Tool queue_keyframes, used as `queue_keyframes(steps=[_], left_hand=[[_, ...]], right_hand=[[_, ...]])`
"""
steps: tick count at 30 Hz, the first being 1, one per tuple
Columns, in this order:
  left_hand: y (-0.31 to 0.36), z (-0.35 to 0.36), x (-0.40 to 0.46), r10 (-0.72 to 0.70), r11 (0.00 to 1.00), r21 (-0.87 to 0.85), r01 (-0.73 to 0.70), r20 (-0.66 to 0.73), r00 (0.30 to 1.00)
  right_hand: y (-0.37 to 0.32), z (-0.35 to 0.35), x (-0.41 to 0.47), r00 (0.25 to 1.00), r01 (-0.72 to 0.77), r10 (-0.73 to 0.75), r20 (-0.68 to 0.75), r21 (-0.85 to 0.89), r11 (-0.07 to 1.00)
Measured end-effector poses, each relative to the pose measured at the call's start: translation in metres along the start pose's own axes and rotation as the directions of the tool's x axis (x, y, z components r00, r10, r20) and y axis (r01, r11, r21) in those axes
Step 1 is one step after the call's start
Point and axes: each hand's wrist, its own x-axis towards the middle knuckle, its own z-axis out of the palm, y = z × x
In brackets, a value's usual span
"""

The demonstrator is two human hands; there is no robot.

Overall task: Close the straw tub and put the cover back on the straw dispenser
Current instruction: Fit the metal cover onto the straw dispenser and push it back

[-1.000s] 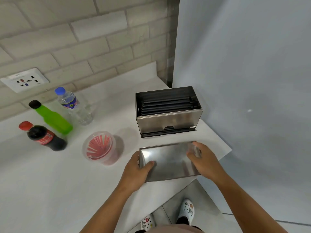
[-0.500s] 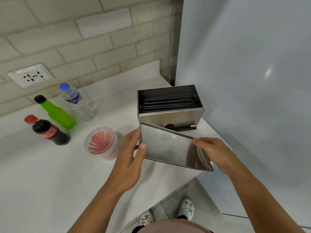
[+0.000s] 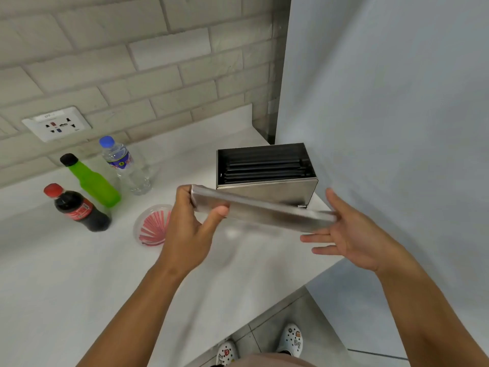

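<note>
The steel straw dispenser [image 3: 267, 192] stands uncovered on the white counter, black straws lying inside it. In front of it, in the air, is its steel cover [image 3: 264, 211], seen nearly edge-on and tilted down to the right. My left hand [image 3: 190, 229] grips the cover's left end, thumb on top. My right hand [image 3: 352, 231] is spread flat against the cover's right end, fingers apart. The clear straw tub [image 3: 152, 225] with red straws sits left of my left hand, partly hidden by it; a lid cannot be made out.
A cola bottle [image 3: 79, 207], a green bottle [image 3: 92, 181] and a water bottle [image 3: 124, 165] stand at the left near the brick wall with a socket [image 3: 57, 125]. A grey panel [image 3: 383, 128] rises right of the dispenser. The counter edge [image 3: 264, 308] runs below my hands.
The cover has been lifted off the counter and turned from flat to nearly edge-on, up in front of the dispenser. My right hand has loosened from a grip to an open palm.
</note>
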Motion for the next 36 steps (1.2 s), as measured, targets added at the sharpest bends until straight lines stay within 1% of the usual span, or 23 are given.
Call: queue_keyframes(steps=[2, 3, 6, 8, 10, 13, 16, 19, 22, 25, 31, 34, 36], left_hand=[[0.002, -0.001, 0.007, -0.056, 0.998, -0.021, 0.055, -0.066, 0.996], [0.003, -0.001, 0.010, -0.074, 0.997, -0.024, 0.072, -0.084, 0.994], [0.004, 0.000, 0.018, -0.139, 0.990, -0.003, 0.140, -0.105, 0.985], [0.004, 0.002, 0.024, -0.240, 0.970, 0.007, 0.243, -0.119, 0.963], [0.003, 0.002, 0.030, -0.346, 0.936, 0.024, 0.351, -0.115, 0.931], [0.002, 0.004, 0.036, -0.438, 0.895, 0.055, 0.442, -0.073, 0.896], [0.000, 0.005, 0.042, -0.494, 0.864, 0.091, 0.494, -0.032, 0.869], [-0.001, 0.005, 0.048, -0.519, 0.849, 0.106, 0.518, -0.020, 0.854], [-0.004, 0.005, 0.054, -0.525, 0.846, 0.123, 0.518, 0.023, 0.851], [-0.001, 0.007, 0.058, -0.525, 0.851, 0.045, 0.523, 0.061, 0.849], [0.000, 0.008, 0.072, -0.475, 0.879, -0.038, 0.476, 0.042, 0.879], [0.000, 0.012, 0.078, -0.445, 0.891, -0.085, 0.445, 0.025, 0.895], [-0.002, 0.017, 0.084, -0.460, 0.882, -0.111, 0.458, 0.016, 0.888]], right_hand=[[-0.006, -0.002, -0.004, 0.997, -0.007, 0.006, 0.071, 0.009, 1.000], [-0.009, -0.002, -0.006, 0.995, 0.014, -0.014, 0.097, 0.002, 1.000], [-0.012, 0.001, -0.014, 0.991, 0.071, -0.065, 0.113, -0.053, 0.996], [-0.013, 0.002, -0.018, 0.991, 0.106, -0.092, 0.098, -0.146, 0.983], [-0.014, 0.005, -0.023, 0.985, 0.166, -0.147, 0.091, -0.242, 0.956], [-0.017, 0.010, -0.025, 0.959, 0.281, -0.273, 0.074, -0.369, 0.886], [-0.019, 0.016, -0.022, 0.927, 0.357, -0.373, 0.040, -0.393, 0.847], [-0.023, 0.020, -0.015, 0.888, 0.416, -0.460, -0.019, -0.396, 0.819], [-0.026, 0.021, 0.001, 0.853, 0.412, -0.495, -0.165, -0.368, 0.834], [-0.034, 0.023, 0.015, 0.806, 0.414, -0.531, -0.261, -0.392, 0.821], [-0.054, 0.025, 0.036, 0.764, 0.419, -0.547, -0.343, -0.381, 0.824], [-0.060, 0.026, 0.046, 0.772, 0.418, -0.540, -0.335, -0.374, 0.828], [-0.064, 0.029, 0.052, 0.779, 0.428, -0.543, -0.314, -0.366, 0.826]])
